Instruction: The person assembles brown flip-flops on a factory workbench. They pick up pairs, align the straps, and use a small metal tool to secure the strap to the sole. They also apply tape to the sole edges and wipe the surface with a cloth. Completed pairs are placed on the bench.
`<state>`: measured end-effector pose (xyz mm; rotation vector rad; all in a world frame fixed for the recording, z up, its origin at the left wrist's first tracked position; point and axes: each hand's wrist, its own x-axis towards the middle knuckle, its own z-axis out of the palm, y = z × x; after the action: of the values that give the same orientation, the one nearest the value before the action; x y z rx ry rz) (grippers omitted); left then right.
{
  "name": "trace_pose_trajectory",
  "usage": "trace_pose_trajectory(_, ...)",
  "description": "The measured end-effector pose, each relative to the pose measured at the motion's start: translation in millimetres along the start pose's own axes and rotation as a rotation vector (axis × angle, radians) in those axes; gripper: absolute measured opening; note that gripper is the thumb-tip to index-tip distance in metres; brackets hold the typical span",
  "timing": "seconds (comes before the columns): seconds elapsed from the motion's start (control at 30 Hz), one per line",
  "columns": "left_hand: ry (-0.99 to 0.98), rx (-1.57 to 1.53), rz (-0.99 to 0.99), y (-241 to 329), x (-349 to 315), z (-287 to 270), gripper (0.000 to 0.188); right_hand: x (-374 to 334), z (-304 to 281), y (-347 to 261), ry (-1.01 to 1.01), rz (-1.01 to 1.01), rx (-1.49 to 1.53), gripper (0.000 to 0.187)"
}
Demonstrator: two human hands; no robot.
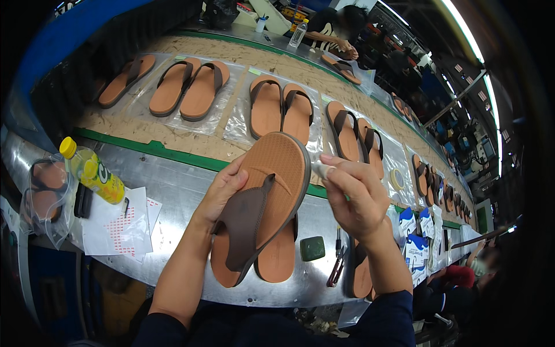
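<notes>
My left hand [224, 189] grips a flip-flop sandal [276, 159] by its side, holding it tilted over the metal bench. The sandal has a tan footbed, a dark brown strap and a dark sole edge. Close to the sandal's right rim, my right hand [359, 196] pinches a small white piece [321, 168], perhaps cloth or paper; its kind is unclear. Behind the held sandal lies another tan sandal [278, 257], partly hidden. One more sandal [362, 276] is half covered by my right forearm.
A dark green block [312, 248], a pen [339, 240] and a cutter knife [335, 270] lie between my arms. Left are a yellow-capped bottle [97, 170] and papers [118, 228]. Beyond the green edge [156, 149], sandal pairs [196, 95] rest on plastic bags. Across sits a person [338, 34].
</notes>
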<state>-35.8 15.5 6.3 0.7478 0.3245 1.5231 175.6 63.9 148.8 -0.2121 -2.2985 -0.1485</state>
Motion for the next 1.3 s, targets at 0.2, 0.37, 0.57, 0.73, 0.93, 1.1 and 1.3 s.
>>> trace_pose_trajectory(0.2, -0.016, 0.017, 0.004, -0.9, 1.5, 4.8, 0.062, 2.1, 1.3, -8.3, -0.064, 0.039, -0.121, 0.033)
trace_pose_trajectory(0.37, 0.025, 0.070, 0.017, 0.6, -0.7, 3.9, 0.064, -4.2, -1.9, -1.5, -0.090, -0.158, -0.249, 0.030)
trace_pose_trajectory(0.57, 0.004, 0.079, 0.020, -2.1, -0.1, 8.1, 0.065, 12.1, -9.5, -0.8, -0.099, -0.140, -0.289, 0.024)
trace_pose_trajectory(0.73, 0.007, 0.074, 0.044, -1.9, 1.4, 5.3, 0.063, -0.9, -11.9, -2.0, -0.140, -0.252, -0.293, 0.029)
trace_pose_trajectory(0.93, -0.016, 0.086, 0.049, -2.8, -0.5, 1.8, 0.063, 12.8, -12.5, -1.4, -0.135, -0.200, -0.321, 0.030)
trace_pose_trajectory(1.1, 0.040, 0.054, 0.035, -3.6, 0.3, -2.5, 0.059, -15.5, -8.9, -17.0, -0.235, -0.139, -0.195, 0.030)
trace_pose_trajectory(1.3, 0.008, 0.003, 0.057, -4.2, -1.8, -8.6, 0.057, -109.9, 8.8, -16.1, -0.200, 0.865, 0.087, 0.020)
